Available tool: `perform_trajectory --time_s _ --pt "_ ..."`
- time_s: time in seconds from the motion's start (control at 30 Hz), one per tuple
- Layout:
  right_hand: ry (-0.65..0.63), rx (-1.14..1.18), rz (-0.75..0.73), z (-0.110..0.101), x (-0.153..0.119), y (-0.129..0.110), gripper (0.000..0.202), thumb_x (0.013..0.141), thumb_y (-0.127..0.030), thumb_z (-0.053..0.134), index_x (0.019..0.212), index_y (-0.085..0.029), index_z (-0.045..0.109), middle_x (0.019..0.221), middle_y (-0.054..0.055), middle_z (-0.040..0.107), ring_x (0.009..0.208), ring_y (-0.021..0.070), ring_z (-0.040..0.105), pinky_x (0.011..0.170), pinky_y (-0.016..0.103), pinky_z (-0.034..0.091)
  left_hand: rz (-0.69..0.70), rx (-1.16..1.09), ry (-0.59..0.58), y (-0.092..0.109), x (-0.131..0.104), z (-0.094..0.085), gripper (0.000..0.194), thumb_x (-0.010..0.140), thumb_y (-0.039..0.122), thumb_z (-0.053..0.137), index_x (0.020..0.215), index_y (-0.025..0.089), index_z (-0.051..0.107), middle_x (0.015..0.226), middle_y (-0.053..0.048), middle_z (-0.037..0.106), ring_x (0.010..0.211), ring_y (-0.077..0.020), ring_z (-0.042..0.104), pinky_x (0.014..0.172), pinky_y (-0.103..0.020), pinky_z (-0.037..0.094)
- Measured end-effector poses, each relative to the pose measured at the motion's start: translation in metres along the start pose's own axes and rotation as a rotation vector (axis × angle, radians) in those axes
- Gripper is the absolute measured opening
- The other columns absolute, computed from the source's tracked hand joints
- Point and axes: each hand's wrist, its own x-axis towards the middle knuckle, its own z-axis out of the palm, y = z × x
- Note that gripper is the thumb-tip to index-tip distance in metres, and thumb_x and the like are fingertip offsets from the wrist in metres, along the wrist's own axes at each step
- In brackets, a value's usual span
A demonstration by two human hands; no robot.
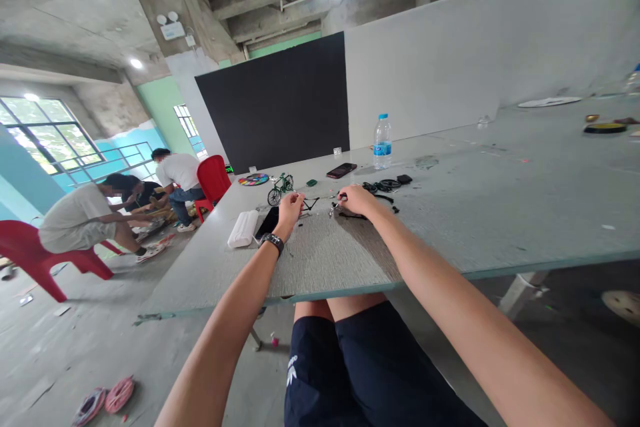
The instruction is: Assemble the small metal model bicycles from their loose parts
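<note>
My left hand (291,208) is closed in a pinch above the table. A thin black model bicycle frame (311,203) juts out to the right from its fingertips. My right hand (357,201) hovers low over the tabletop with its fingers curled together; whatever is in them is too small to make out. Just below those fingers are small silver and black parts (334,209). Behind my left hand stands an assembled green miniature bicycle (281,187) with black wheels. Loose black wheels and parts (388,184) lie beyond my right hand.
A white case (243,229) and a dark phone (269,222) lie left of my left hand. Farther back are another phone (342,170), a water bottle (383,142) and a colourful round disc (253,179). People sit on red chairs (214,180) at left.
</note>
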Motion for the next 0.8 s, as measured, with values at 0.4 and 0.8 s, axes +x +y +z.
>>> perform_trajectory --time_s 0.4,0.8 --pt "-0.002 -0.077 0.117 -0.003 -0.004 0.005 0.027 0.09 -0.041 0.065 0.095 -0.017 0.075 0.107 0.018 0.07 0.102 0.0278 0.065 0.083 0.033 0.048 0.02 0.034 -0.001 -0.003 0.001 0.0 0.027 0.083 0.039 0.069 0.074 0.016 0.059 0.064 0.0 0.055 0.052 -0.0082 0.048 0.048 -0.019 0.036" --pt "-0.034 -0.105 0.121 0.002 -0.005 -0.003 0.024 0.094 -0.03 0.056 0.107 -0.018 0.072 0.117 0.018 0.067 0.104 0.0272 0.065 0.084 0.035 0.048 0.032 0.069 -0.007 -0.004 0.002 -0.001 0.026 0.085 0.04 0.066 0.077 0.016 0.06 0.065 0.001 0.055 0.053 -0.0082 0.049 0.049 -0.019 0.036"
